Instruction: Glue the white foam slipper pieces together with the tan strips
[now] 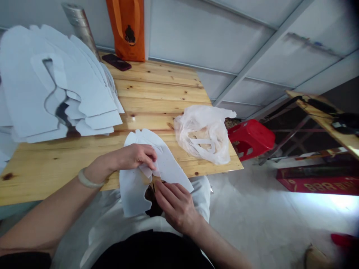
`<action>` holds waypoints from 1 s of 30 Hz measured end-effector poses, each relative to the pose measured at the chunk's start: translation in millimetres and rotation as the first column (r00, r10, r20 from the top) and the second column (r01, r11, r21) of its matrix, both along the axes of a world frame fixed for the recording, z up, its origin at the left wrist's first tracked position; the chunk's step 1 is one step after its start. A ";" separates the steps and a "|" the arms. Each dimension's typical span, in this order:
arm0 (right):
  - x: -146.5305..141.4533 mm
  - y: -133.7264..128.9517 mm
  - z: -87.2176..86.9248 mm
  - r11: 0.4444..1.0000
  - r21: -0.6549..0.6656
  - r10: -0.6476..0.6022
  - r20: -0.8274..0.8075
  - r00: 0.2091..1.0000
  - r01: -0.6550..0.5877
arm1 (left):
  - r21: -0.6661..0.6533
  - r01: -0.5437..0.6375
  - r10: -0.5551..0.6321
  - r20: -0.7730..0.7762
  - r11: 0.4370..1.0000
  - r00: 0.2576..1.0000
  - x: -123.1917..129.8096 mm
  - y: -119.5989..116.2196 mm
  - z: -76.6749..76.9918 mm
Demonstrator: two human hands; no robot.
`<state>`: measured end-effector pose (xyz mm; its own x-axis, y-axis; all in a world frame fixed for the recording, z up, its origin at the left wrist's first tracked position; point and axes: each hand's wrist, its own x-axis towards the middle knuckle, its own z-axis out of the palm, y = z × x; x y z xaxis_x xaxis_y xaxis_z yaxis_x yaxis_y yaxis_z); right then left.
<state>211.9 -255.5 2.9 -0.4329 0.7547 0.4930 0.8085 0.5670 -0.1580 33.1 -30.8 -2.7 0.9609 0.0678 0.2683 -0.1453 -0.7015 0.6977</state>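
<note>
- Head camera, looking down over a pine desk that spans the left and middle of the view; at far left on it lies a fanned stack of white cut-out sheets, with curved, notched edges.
- Behind that stack, a silver roll leans near the desk's back corner.
- Just right of the roll, a dark phone lies flat on the desk, close to an orange bag hanging beyond the back edge.
- Left hand, with a pale bangle on the wrist, closes over the upper part of a white cut-out sheet.
- That sheet sits at the desk's front edge, partly over the person's lap, with a brown patch showing at its lower middle.
- Right hand curls onto the sheet's lower part beside the brown patch; the two hands are near each other but apart, both clamped on the same sheet.
- Further right on the desk sits a crumpled clear plastic bag holding pale scraps.
- Beyond the desk's right edge stands a red plastic stool, on a grey floor.
- At far right are a wooden side table carrying black cables and a red box with gold lettering.
</note>
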 end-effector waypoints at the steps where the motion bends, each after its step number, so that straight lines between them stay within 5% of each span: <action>1: -0.8 -0.6 -0.9 1.000 -0.001 0.004 -0.008 1.000 -0.004 | 0.004 0.004 -0.004 -0.009 1.000 1.000 -0.1 -0.2 0.2; 25: -13.4 -7.5 14.0 0.998 -0.062 0.010 0.029 1.000 -0.008 | 0.108 0.017 -0.008 -0.083 0.994 0.997 0.8 -2.6 0.7; 30: -19.7 -18.8 15.9 0.979 -0.168 0.106 -0.042 0.994 -0.111 | 0.108 0.002 0.010 -0.110 0.994 0.994 1.7 -5.6 5.8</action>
